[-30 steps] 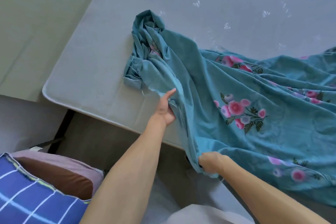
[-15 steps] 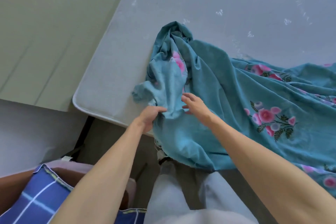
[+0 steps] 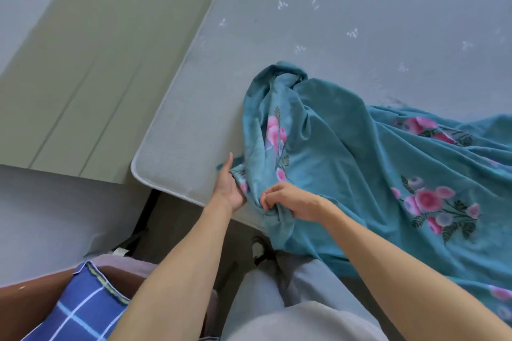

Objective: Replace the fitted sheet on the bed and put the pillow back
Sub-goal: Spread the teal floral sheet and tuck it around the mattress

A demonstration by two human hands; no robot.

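Note:
A teal fitted sheet (image 3: 346, 152) with pink flowers lies bunched on the bare grey mattress (image 3: 332, 22) and spreads to the right, hanging over the near edge. My left hand (image 3: 228, 185) holds the sheet's bunched edge near the mattress's near left corner, thumb pointing up. My right hand (image 3: 291, 201) pinches a fold of the same edge just to the right, fingers curled into the cloth. A blue checked pillow (image 3: 83, 310) lies at the lower left, off the bed.
A green panelled wall (image 3: 83, 63) runs along the mattress's left side. A brown piece of furniture (image 3: 25, 304) sits under the pillow at the lower left. My grey trouser legs (image 3: 277, 299) stand against the bed's near edge over a dark floor.
My right hand left the sheet's lower hem and came up beside my left hand. Both now gather the bunched edge lower, at the mattress's near edge. The view shifted left.

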